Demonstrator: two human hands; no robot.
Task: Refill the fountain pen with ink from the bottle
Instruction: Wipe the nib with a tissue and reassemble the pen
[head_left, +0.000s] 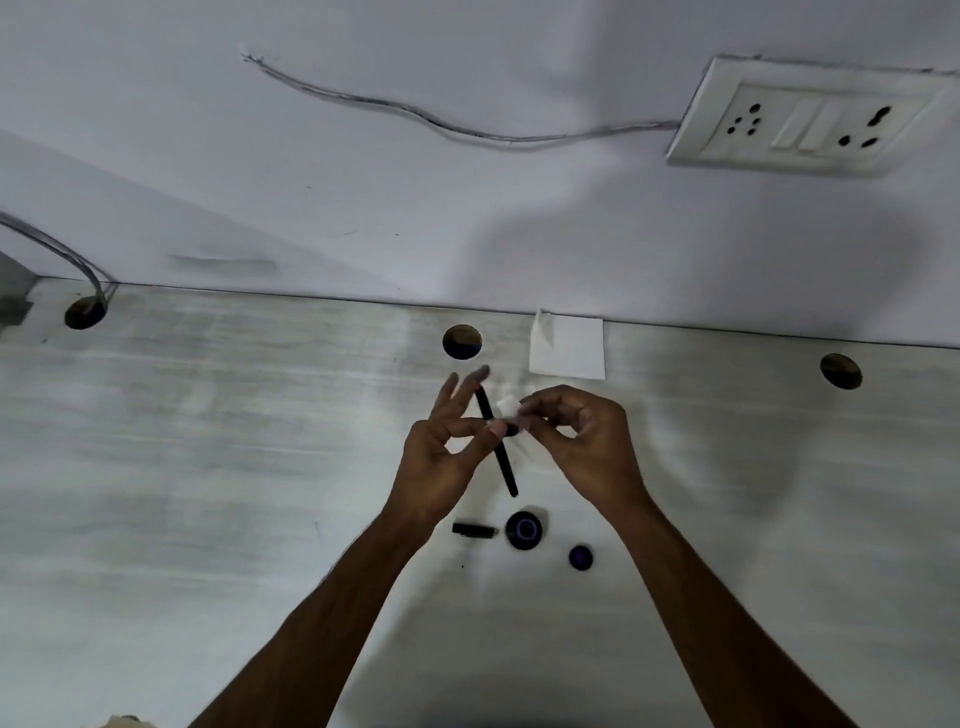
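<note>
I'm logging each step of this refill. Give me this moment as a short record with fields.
left hand: pinches pen mid-barrel
right hand: holds white tissue against pen
bottle: open, on desk, near the person
bottle cap: on desk, right of bottle
pen cap: lying left of bottle
paper: at desk's far edge

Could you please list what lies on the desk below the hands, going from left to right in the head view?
Pen cap → open ink bottle → bottle lid.
</note>
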